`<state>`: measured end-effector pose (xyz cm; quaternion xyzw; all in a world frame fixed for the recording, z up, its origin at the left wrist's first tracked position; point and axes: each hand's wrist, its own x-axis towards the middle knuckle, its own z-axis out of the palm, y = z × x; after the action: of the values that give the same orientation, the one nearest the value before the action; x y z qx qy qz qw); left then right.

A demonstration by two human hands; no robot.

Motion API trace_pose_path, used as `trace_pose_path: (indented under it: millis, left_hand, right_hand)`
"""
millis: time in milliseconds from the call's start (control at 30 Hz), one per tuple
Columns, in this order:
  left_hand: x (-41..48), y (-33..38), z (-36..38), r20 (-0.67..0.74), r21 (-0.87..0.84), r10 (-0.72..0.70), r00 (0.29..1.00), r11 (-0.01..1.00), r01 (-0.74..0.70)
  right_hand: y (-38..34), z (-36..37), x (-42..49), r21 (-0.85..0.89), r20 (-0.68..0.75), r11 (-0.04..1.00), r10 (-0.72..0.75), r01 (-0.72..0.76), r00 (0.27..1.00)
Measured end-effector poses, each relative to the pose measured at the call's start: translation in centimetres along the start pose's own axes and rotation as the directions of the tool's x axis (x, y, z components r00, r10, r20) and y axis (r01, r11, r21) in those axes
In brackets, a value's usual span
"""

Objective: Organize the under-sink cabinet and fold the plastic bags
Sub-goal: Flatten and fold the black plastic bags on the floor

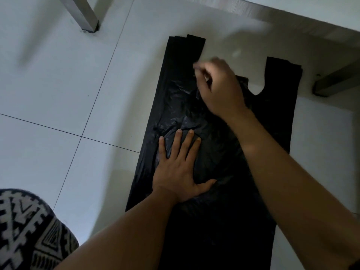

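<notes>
1. So, a black plastic bag point(220, 230) is seen laid out flat on a white tiled floor point(58, 84), with its long side running away from the person.
2. Its two handle loops are pointed at the far end: the left handle point(185, 47) is stretched out straight, and the right handle point(282, 75) is spread beside it, with a scooped cut-out between them.
3. The left hand point(178, 172) is pressed palm-down on the middle of the bag. Its fingers point(176, 141) are held straight and fanned apart, the thumb is stuck out to the side, and nothing is gripped.
4. The plastic around that hand is crinkled and shiny, while the near part of the bag is lying smoother.
5. The right hand point(220, 88) is placed further up, over the bag just below the left handle. Its fingers are curled in and smeared by motion blur, so whether any plastic is pinched can't be told.
6. A metal leg point(83, 12) is planted on the floor at the far left, well apart from the bag, and a second metal leg point(335, 82) is set just beside the right handle.
7. A black-and-white patterned fabric point(25, 230) is caught in the near left corner.
</notes>
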<state>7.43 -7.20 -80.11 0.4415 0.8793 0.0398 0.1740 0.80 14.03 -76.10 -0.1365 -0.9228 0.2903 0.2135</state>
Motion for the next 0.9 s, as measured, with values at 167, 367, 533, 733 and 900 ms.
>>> trace_pose_path:
  millis: [167, 367, 533, 733, 900]
  left_hand:
    - [-0.1, 0.2, 0.0, -0.014, 0.018, 0.007, 1.000, 1.000, -0.007]
    - [-0.2, 0.3, 0.2, -0.044, 0.029, -0.002, 0.999, 1.000, 0.003]
    - [-0.4, 0.3, 0.2, -0.070, 0.035, 0.004, 0.998, 0.999, -0.002]
    - [-0.4, 0.2, 0.4, -0.097, 0.029, 0.007, 0.995, 1.000, -0.004]
    - [-0.5, 0.3, 0.5, -0.109, 0.025, 0.008, 0.994, 1.000, -0.006]
  right_hand:
    - [1.5, -0.1, -9.8, -0.381, 0.243, 0.924, 0.083, 0.016, 0.966]
    - [6.9, -1.2, -3.8, -0.477, 0.285, 0.879, 0.144, 0.010, 0.948]
    - [7.2, -3.1, -1.2, -0.462, 0.059, 0.860, 0.275, -0.218, 0.960]
    - [-2.1, 0.5, -13.0, -0.325, 0.097, 0.893, 0.360, -0.312, 0.928]
    - [2.8, -1.5, -16.3, -0.452, 0.063, 0.802, 0.465, -0.390, 0.883]
